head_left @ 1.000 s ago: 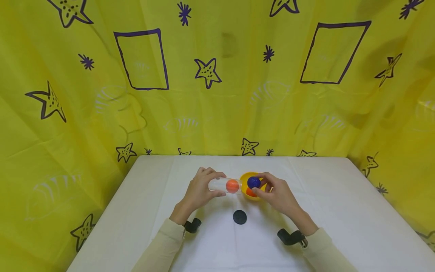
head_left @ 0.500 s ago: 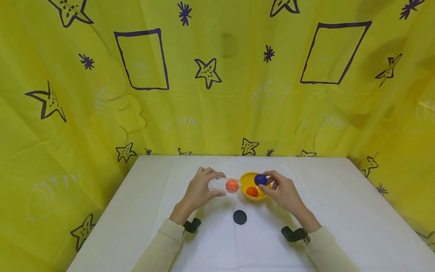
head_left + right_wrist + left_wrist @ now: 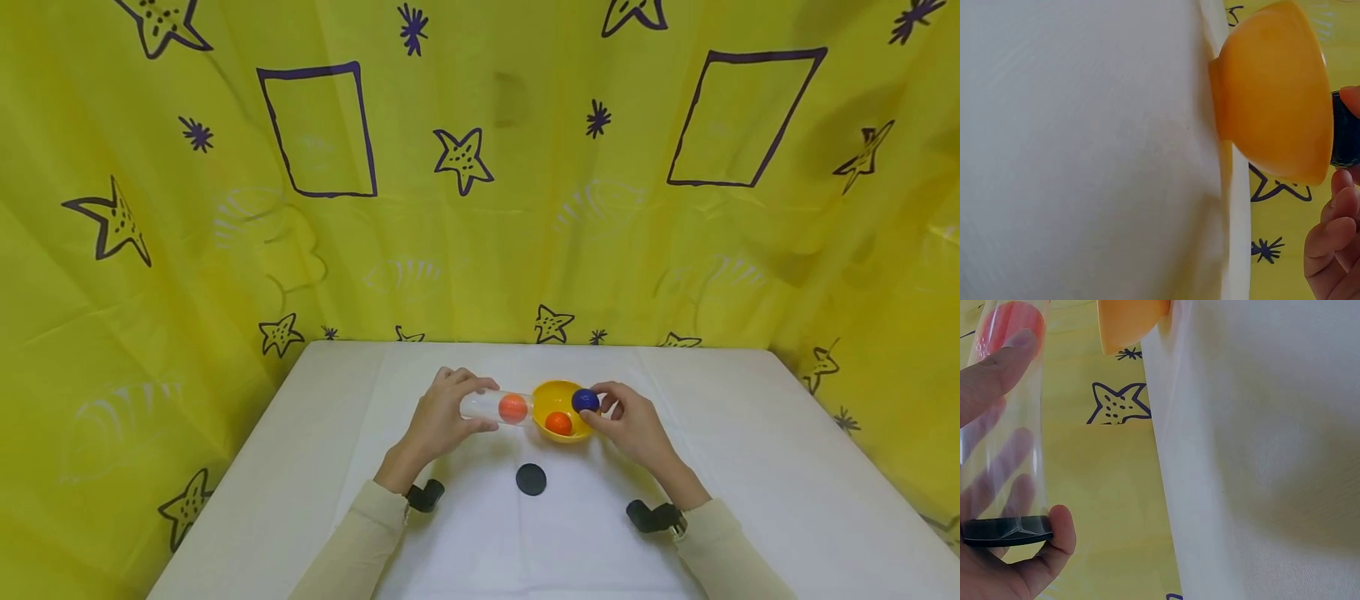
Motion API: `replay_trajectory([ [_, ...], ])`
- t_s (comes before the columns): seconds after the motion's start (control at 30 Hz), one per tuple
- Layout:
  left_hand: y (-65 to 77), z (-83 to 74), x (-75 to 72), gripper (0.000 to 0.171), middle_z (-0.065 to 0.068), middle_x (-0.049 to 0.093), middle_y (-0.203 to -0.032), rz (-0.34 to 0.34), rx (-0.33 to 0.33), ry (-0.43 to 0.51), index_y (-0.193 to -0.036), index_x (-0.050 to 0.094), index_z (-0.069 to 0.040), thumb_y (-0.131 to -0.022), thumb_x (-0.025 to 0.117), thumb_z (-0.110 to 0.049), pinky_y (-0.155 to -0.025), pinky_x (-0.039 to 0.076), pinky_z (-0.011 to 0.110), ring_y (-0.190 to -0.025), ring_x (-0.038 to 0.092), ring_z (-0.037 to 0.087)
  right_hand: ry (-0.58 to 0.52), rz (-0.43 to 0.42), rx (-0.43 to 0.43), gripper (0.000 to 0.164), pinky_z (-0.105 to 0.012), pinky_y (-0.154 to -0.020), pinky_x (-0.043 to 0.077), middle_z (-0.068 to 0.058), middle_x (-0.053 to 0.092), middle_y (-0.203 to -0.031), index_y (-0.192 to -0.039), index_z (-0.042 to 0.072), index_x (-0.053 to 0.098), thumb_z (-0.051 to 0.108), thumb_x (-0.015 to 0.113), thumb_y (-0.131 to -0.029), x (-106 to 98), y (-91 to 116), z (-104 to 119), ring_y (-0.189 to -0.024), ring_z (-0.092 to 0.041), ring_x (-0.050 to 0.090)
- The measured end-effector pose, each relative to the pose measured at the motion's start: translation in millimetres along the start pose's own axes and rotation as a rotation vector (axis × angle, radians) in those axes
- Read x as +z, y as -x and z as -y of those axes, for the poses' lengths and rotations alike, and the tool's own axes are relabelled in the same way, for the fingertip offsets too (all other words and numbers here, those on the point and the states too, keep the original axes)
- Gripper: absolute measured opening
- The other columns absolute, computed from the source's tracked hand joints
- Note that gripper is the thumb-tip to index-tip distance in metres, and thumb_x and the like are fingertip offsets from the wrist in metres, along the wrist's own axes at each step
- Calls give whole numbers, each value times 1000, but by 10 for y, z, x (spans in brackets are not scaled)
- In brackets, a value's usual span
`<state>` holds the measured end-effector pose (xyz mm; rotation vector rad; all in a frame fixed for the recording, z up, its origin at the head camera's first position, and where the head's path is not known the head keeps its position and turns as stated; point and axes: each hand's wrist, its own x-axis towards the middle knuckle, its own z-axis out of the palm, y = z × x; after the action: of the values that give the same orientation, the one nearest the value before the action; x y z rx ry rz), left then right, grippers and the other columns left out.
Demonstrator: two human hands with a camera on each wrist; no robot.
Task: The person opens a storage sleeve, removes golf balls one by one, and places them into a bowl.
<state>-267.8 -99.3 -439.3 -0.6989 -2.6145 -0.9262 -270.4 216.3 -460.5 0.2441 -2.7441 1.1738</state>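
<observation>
My left hand [image 3: 437,421] grips a clear plastic tube [image 3: 480,406] lying on its side above the table, mouth toward the bowl. An orange ball [image 3: 513,408] sits inside it near the mouth; the left wrist view shows a black cap [image 3: 1009,531] on its other end. Between thumb and fingers, my right hand [image 3: 636,425] pinches a dark blue ball [image 3: 585,401] over the right side of a yellow bowl [image 3: 551,398]. Another orange ball [image 3: 558,424] rests in the bowl. The right wrist view shows part of the blue ball [image 3: 1345,131] beyond the bowl's rim.
A flat black disc [image 3: 531,479] lies on the white-covered table [image 3: 480,542], in front of the bowl and between my forearms. A yellow patterned curtain [image 3: 465,233] hangs behind the table and along both sides.
My right hand has moved a little to the right with the blue ball, uncovering the orange ball in the bowl. My left hand and the tube have stayed nearly still.
</observation>
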Motion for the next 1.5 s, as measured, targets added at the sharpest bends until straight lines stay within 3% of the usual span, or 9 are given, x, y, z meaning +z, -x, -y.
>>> replay_trajectory([
  [0.63, -1, 9, 17, 49, 3, 69, -110, -4, -2, 2, -120, 73, -22, -75, 92, -28, -82, 48, 34, -104, 50, 19, 23, 61, 61, 47, -23, -60, 43, -8, 55, -94, -128, 7, 63, 30, 78, -91, 45, -8, -68, -82, -21, 49],
  [0.87, -5, 20, 27, 49, 4, 69, -110, -8, 4, -3, -120, 74, -23, -74, 92, -28, -80, 47, 32, -103, 50, 19, -6, 38, 79, 32, -24, -59, 41, -9, 55, -95, -124, 9, 65, 21, 72, -95, 27, -11, -80, -79, -22, 48],
  [1.5, -2, -4, 12, 49, 0, 69, -108, -11, -2, -3, -119, 74, -23, -74, 93, -28, -80, 47, 31, -103, 50, 19, -23, 15, 36, 31, -22, -57, 41, -8, 57, -92, -125, 9, 64, 23, 69, -99, 3, -12, -18, -76, -20, 48],
])
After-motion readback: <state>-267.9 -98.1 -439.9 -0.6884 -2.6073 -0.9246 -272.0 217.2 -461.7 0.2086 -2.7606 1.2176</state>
